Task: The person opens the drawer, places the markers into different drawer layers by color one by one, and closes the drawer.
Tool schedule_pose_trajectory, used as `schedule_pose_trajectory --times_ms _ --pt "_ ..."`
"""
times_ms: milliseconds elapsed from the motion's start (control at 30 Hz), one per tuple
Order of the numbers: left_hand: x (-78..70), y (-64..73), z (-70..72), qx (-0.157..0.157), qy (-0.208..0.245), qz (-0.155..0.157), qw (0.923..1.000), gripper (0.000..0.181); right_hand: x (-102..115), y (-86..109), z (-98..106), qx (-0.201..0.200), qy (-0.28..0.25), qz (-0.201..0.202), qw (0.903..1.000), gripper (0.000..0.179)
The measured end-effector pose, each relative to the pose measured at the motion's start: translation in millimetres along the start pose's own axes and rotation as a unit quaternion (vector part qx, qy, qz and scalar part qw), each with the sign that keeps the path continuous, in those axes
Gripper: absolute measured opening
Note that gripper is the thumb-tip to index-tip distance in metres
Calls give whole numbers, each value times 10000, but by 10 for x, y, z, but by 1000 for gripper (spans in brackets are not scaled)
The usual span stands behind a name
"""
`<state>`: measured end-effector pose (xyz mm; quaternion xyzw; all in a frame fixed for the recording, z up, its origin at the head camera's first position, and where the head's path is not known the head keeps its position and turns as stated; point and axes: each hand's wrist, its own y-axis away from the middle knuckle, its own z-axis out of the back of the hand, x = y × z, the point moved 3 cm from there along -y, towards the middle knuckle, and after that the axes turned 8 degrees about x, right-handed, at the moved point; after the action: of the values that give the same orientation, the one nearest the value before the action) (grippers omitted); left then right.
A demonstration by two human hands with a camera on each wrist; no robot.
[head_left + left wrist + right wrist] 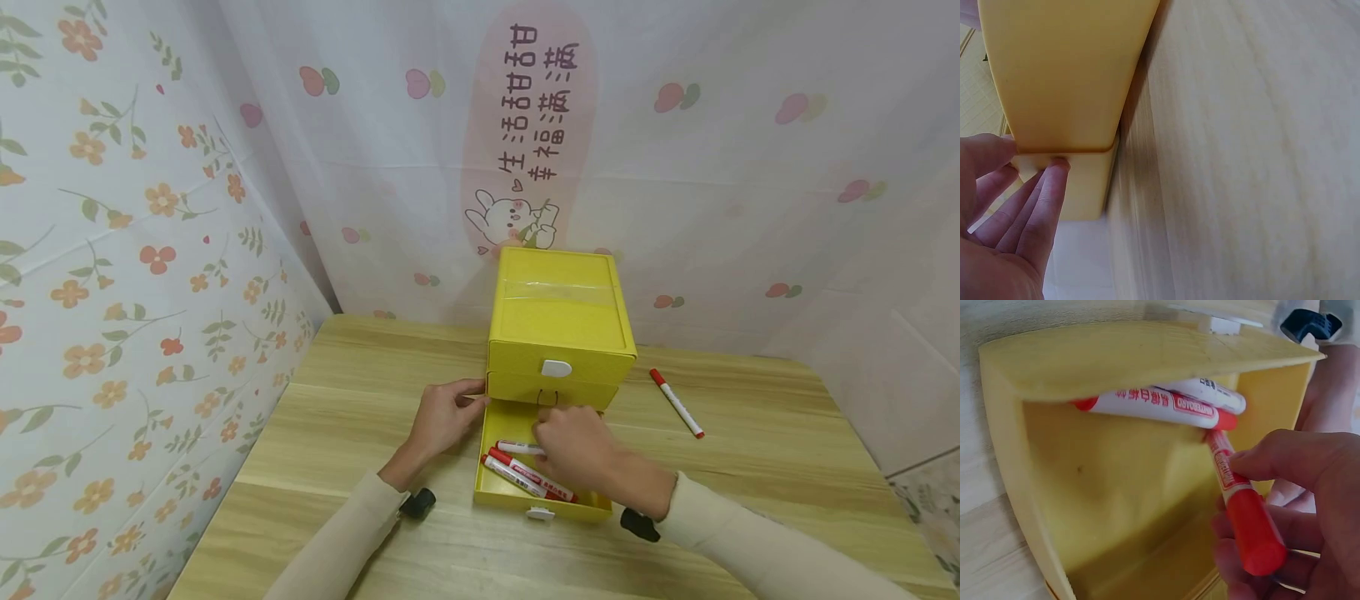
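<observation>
A yellow drawer box [558, 312] stands on the table, its bottom drawer [491, 500] pulled out toward me. My right hand [581, 446] reaches into that drawer and holds a red-capped whiteboard marker [1254, 531] between thumb and fingers. The held marker's far end meets two more red-and-white markers [1154, 407], which lie along the drawer's front wall. At the left of the box, my left hand [442, 421] touches the side near the open drawer. In the left wrist view, its fingers [1044, 215] lie fairly straight against the yellow wall.
Another red-capped marker [677, 404] lies on the wooden table [360, 400] to the right of the box. White handles [557, 368] stick out from the drawer fronts. A printed curtain [390, 192] hangs behind the table, and a floral one [142, 333] hangs at the left.
</observation>
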<state>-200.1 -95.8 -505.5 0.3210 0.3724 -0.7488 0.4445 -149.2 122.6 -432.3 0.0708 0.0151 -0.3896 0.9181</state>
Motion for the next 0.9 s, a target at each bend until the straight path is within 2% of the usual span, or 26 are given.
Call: schedule_pose_trajectory --times_ms 200,533,900 --pt "6 1 1 66 -17 50 10000 29 51 -61 -51 131 115 159 9997 34" --pt "13 -10 -3 47 -28 20 10000 30 98 -114 -126 576 294 -72 9979 36" --pt "21 -8 -1 7 -41 -32 10000 29 89 -137 -188 840 159 -208 9961 36"
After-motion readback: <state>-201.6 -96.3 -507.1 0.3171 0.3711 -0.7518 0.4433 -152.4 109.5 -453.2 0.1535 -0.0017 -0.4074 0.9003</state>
